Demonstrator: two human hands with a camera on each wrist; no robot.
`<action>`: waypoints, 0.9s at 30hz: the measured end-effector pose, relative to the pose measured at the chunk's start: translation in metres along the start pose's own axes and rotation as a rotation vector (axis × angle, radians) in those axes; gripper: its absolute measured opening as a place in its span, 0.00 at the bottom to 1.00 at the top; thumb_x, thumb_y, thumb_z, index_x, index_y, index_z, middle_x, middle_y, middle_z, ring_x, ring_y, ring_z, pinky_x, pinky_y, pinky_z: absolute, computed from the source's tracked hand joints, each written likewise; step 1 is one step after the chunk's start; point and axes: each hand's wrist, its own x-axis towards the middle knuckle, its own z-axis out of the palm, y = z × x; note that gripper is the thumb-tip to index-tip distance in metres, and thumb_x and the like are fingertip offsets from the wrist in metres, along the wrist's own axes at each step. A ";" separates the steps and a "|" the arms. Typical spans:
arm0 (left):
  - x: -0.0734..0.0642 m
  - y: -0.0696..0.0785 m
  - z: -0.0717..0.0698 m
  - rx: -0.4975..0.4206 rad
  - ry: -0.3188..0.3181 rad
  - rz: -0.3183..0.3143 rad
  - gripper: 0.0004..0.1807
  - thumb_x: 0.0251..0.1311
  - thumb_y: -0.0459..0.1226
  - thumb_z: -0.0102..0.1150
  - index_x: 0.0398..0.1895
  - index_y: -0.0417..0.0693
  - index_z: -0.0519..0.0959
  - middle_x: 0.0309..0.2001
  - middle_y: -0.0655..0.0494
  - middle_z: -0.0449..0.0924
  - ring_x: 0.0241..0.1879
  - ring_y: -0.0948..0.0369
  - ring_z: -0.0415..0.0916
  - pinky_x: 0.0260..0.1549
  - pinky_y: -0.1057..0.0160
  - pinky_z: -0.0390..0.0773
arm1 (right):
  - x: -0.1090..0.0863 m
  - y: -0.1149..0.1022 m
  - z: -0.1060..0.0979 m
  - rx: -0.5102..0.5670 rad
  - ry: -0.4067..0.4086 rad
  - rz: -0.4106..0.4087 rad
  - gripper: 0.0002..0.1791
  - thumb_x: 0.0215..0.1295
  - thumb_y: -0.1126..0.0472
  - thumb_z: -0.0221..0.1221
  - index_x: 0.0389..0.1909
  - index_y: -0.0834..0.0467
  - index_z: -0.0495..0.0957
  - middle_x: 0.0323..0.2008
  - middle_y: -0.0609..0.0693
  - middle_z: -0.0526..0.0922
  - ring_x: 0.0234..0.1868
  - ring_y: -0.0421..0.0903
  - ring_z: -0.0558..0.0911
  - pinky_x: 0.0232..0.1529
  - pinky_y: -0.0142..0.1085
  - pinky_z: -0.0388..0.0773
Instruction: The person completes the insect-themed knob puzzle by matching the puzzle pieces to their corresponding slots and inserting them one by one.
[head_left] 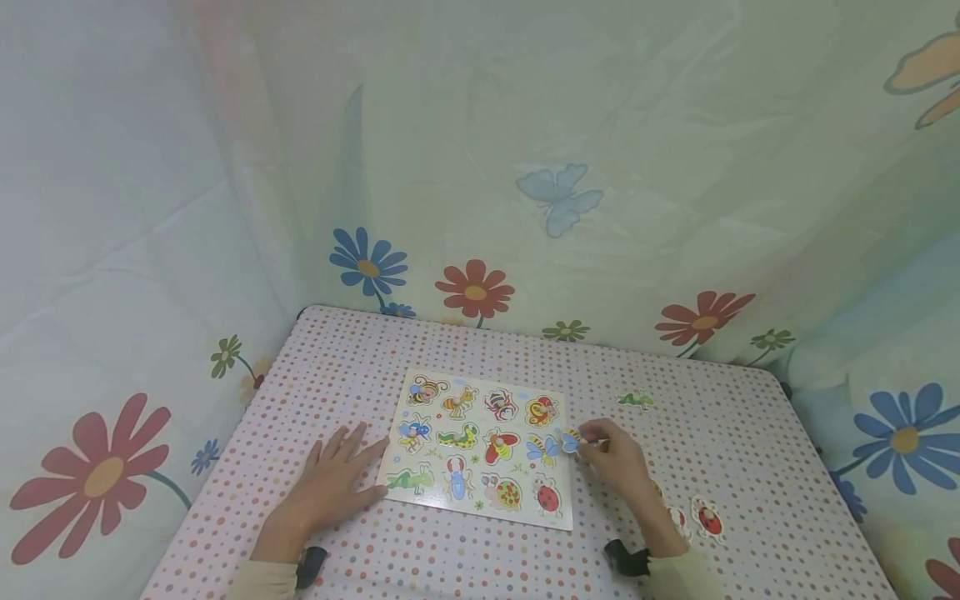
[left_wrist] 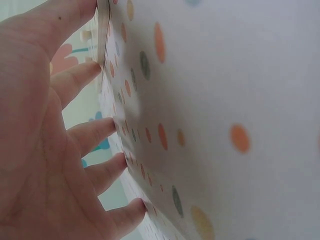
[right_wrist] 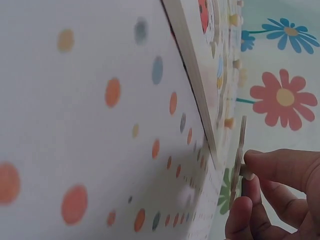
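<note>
A wooden peg puzzle board (head_left: 480, 518) printed with insects lies on the table. My right hand (head_left: 617, 457) pinches a bee puzzle piece (head_left: 572, 440) with blue wings by its small knob, at the board's right edge. In the right wrist view the bee piece (right_wrist: 238, 160) stands edge-on, raised off the cloth, thumb and fingers on the knob. Left of it, the board shows a matching bee picture (head_left: 543, 450). My left hand (head_left: 333, 479) lies with spread fingers on the table, thumb and index finger at the board's left edge; the left wrist view shows its fingertips (left_wrist: 107, 125) on the cloth.
A green insect piece (head_left: 636, 400) lies right of the board, toward the back. Nearer me are a ladybug piece (head_left: 707, 518) and another piece (head_left: 678, 518) partly hidden by my right forearm. A dotted cloth covers the table (head_left: 337, 350); a flowered curtain (head_left: 600, 275) hangs behind.
</note>
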 end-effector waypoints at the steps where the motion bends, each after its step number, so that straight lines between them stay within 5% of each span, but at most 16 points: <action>1: 0.000 0.000 0.000 0.001 0.000 -0.001 0.39 0.63 0.58 0.61 0.76 0.62 0.64 0.78 0.45 0.50 0.76 0.40 0.43 0.69 0.30 0.41 | 0.000 -0.002 0.001 0.000 -0.003 0.002 0.17 0.63 0.67 0.63 0.53 0.62 0.77 0.45 0.58 0.81 0.34 0.47 0.79 0.29 0.35 0.78; 27: -0.001 0.002 -0.002 -0.001 0.002 0.000 0.39 0.63 0.58 0.61 0.76 0.61 0.64 0.78 0.45 0.50 0.76 0.40 0.43 0.69 0.30 0.41 | 0.001 -0.019 0.028 0.052 -0.056 -0.035 0.14 0.60 0.67 0.66 0.47 0.58 0.80 0.40 0.52 0.82 0.32 0.44 0.79 0.28 0.33 0.78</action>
